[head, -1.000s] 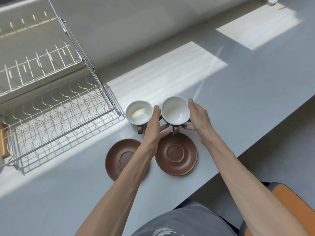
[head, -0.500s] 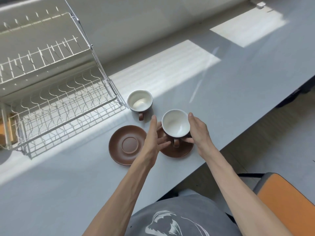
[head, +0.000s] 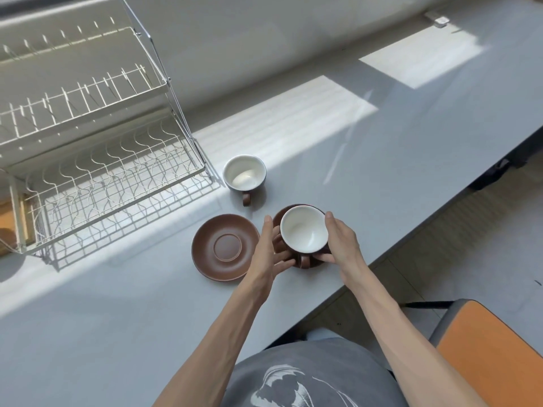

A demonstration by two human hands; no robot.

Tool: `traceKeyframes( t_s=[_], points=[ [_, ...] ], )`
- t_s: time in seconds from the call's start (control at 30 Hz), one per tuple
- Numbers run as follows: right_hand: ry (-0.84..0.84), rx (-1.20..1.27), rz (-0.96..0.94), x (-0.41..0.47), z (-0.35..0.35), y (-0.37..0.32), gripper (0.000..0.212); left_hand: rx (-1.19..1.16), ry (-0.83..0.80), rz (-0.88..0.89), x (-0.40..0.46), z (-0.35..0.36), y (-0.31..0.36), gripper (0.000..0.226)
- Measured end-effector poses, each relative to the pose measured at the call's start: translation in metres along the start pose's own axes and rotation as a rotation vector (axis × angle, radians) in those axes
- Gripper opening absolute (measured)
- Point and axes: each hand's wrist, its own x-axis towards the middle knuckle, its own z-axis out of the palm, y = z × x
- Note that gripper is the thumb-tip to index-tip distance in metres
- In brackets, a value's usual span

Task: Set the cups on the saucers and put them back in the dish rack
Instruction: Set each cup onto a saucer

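Observation:
A white-lined brown cup (head: 304,232) stands upright on the right brown saucer (head: 281,214), near the counter's front edge. My right hand (head: 340,245) grips its right side, thumb on the rim and fingers low by the saucer. My left hand (head: 269,251) cups the left side; its fingers reach the cup's base by the handle and its thumb stands just off the rim. A second cup (head: 244,173) sits on the counter behind, handle toward me. An empty brown saucer (head: 224,248) lies to the left. The white wire dish rack (head: 102,171) stands at the far left.
The grey counter (head: 382,160) runs to the right, with sunlit patches. Its front edge passes close by the right saucer. An orange chair seat (head: 493,356) is at the lower right. A small white object (head: 440,21) lies at the far right end of the counter.
Both hands carried the right cup from beside the other cup toward me and set it down onto the right saucer. The other cup and the left saucer stayed where they were.

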Motion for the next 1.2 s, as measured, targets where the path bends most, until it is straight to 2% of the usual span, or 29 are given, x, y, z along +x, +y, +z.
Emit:
traceKeyframes(
  t_s=[0.2, 0.37, 0.5, 0.63, 0.8, 1.03, 1.1, 1.2],
  points=[
    [0.007, -0.001, 0.005, 0.001, -0.001, 0.002, 0.047, 0.047, 0.0, -0.002, 0.0, 0.0, 0.003, 0.055],
    [0.006, -0.072, -0.016, 0.004, -0.003, 0.0, 0.043, 0.229, -0.018, 0.012, 0.005, -0.009, 0.007, 0.047],
    [0.024, -0.299, -0.132, 0.014, -0.005, -0.008, 0.047, 0.441, -0.016, 0.021, 0.013, -0.024, 0.015, 0.044],
    [0.016, -0.532, -0.227, 0.023, 0.0, -0.027, 0.047, 0.536, -0.012, 0.085, 0.016, -0.039, 0.034, 0.035],
    [0.008, -0.721, -0.406, 0.034, 0.025, -0.054, 0.049, 0.813, 0.088, 0.174, 0.019, -0.068, 0.058, 0.046],
    [0.003, -0.97, -0.682, 0.048, 0.078, -0.077, 0.051, 1.63, 0.419, 0.338, 0.034, -0.086, 0.074, 0.052],
    [-0.01, -0.998, -0.716, 0.052, 0.093, -0.08, 0.052, 1.704, 0.503, 0.395, 0.044, -0.092, 0.075, 0.05],
    [-0.033, -0.988, -0.739, 0.063, 0.109, -0.08, 0.055, 1.643, 0.579, 0.46, 0.06, -0.097, 0.079, 0.059]
  ],
)
